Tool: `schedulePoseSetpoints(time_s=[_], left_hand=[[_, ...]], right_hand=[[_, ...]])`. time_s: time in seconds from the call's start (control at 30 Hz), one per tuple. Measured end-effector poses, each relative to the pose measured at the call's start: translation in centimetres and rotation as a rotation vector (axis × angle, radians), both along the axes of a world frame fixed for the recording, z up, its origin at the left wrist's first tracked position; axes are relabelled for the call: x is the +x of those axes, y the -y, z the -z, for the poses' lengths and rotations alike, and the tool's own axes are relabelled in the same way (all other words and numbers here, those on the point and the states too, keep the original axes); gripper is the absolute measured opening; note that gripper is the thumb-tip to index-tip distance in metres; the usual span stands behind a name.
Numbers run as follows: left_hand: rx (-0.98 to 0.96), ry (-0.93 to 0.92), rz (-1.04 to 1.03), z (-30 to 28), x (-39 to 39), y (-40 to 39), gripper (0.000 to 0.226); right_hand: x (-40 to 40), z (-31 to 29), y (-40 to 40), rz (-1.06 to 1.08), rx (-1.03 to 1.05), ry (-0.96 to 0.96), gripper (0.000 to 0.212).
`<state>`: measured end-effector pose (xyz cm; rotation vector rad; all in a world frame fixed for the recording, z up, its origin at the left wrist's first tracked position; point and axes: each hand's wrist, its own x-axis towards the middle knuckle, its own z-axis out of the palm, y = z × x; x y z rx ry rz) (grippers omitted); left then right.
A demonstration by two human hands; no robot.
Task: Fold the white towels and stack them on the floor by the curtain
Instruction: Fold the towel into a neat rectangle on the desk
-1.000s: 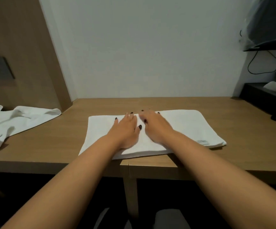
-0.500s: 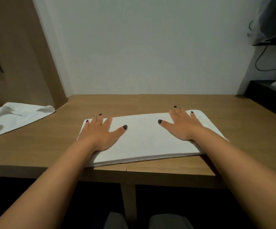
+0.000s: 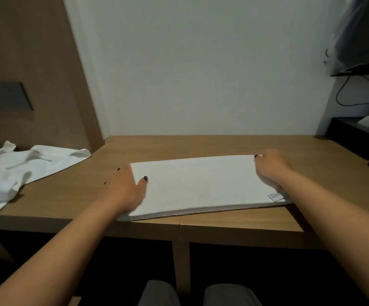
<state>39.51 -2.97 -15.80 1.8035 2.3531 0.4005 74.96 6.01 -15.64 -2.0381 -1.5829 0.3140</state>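
The half-folded white towel [image 3: 201, 184] lies along the surface's near edge. My left hand [image 3: 126, 188] rests flat at its left end; my right hand [image 3: 269, 167] grip pinches the far right corner. Soft and limp, I judge: best lifted by corners.

Left hand [image 3: 127, 187] flat, fingers spread; right hand [image 3: 271, 166] curled, fingers pinching; both forearms outstretched

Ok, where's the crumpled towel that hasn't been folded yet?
In the head view the unfolded towel lies bunched at the far left of the wooden desk, below the brown wall panel and left of the left hand.
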Motion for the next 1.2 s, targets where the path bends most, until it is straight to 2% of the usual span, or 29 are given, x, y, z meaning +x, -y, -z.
schedulePoseSetpoints(time_s=[0.07,0.13,0.23,0.33,0.43,0.6,0.67,0.77,0.87,0.97,1.07,1.13,1.2], left_hand=[[0.012,-0.180,0.034,-0.5,3.2,1.0,0.071],[0.064,-0.310,0.185,-1.1,7.8,1.9,0.070],[0.106,-0.215,0.574,-1.9,15.1,2.8,0.066],[0.102,-0.116,0.803,-1.4,20.6,2.4,0.066],[0.102,-0.123,0.868,-0.2,23.8,1.1,0.064],[0.037,-0.224,0.844,1.3,24.9,0.0,0.072],[0.046,-0.222,0.840,1.4,24.9,0.0,0.066],[0.019,-0.227,0.844,1.3,24.9,0.0,0.057],[-0.029,-0.239,0.850,1.0,24.9,0.1,0.053],[-0.032,-0.245,0.851,1.1,24.8,0.2,0.053],[0.026,-0.211,0.824,1.3,24.8,0.9,0.053],[0.100,-0.126,0.787,1.1,24.7,1.7,0.054],[0.211,-0.025,0.709,0.6,24.3,2.4,0.052]], right_hand=[[0.8,-0.7,-0.5,0.090,0.013,-0.208,0.027],[1.7,-1.3,-0.8,0.127,-0.015,-0.431,0.030],[2.9,-2.6,-0.8,0.114,-0.149,-0.500,0.029],[4.0,-3.3,-0.9,0.046,-0.317,-0.575,0.024],[4.7,-3.3,-1.1,0.020,-0.372,-0.679,0.015],[5.6,-1.9,-2.6,-0.023,-0.246,-0.918,0.022],[5.5,-1.5,-2.6,-0.044,-0.218,-0.956,0.015],[5.1,-0.7,-2.8,-0.045,-0.189,-0.956,0.007],[4.9,0.2,-3.6,0.035,0.000,-0.832,0.027],[4.2,0.7,-3.2,0.050,0.155,-0.711,0.031],[4.2,1.0,-2.6,-0.029,0.208,-0.579,0.032],[4.3,0.7,-1.6,-0.062,0.166,-0.558,0.039],[4.5,0.0,-0.1,-0.084,0.145,-0.423,0.045]])
